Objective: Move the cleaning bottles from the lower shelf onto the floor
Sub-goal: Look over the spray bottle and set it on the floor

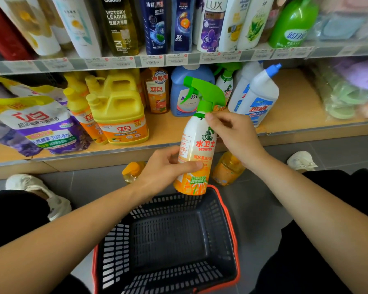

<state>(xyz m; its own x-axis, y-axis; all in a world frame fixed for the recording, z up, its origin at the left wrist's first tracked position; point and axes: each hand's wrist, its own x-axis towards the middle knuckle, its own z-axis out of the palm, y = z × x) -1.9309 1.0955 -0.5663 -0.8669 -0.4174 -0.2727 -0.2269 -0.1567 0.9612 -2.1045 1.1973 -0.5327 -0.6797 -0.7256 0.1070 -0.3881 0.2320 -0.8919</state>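
With left hand (pixel 166 166) gripping the spray bottle (pixel 197 145) low and right hand (pixel 234 136) pinching its neck, holds it upright. Poises it over the basket (pixel 229 219), likely bound for the floor (pixel 263 209).

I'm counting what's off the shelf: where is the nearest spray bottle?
Head view, centre: spray bottle held in front of the lower shelf, left hand round its body, right hand at its neck, above the far rim of the basket.
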